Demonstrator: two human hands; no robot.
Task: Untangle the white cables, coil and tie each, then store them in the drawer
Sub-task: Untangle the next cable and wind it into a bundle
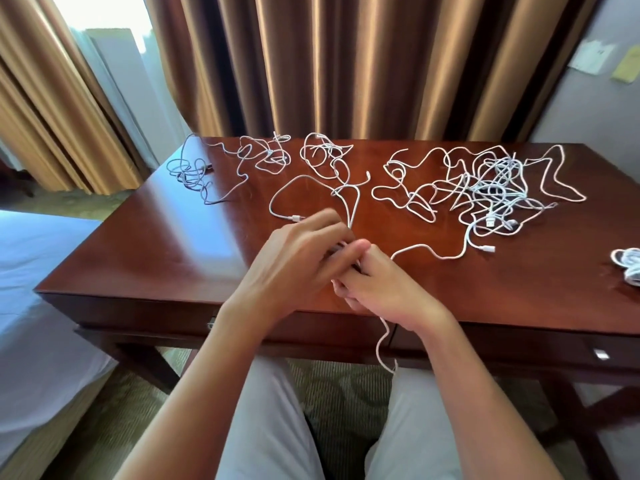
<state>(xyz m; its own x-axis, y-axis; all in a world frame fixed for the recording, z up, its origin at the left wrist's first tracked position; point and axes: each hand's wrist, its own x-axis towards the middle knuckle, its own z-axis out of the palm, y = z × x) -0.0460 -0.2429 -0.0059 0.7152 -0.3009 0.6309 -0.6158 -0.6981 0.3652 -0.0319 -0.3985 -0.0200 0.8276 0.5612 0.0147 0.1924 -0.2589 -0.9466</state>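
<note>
Hanging off the desk (145, 258) front edge: 1 white cable (382, 341), gripped by right hand (377, 289) and pinched by left hand (298, 258) where they meet. Beyond: loose cable (287, 192). Far right: large tangle (485, 188). Far left: smaller tangles (263, 155).

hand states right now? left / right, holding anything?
Left hand: fingers curled, pinching the white cable where the hands meet.
Right hand: gripping the same cable; its loose end hangs below the desk edge.
</note>
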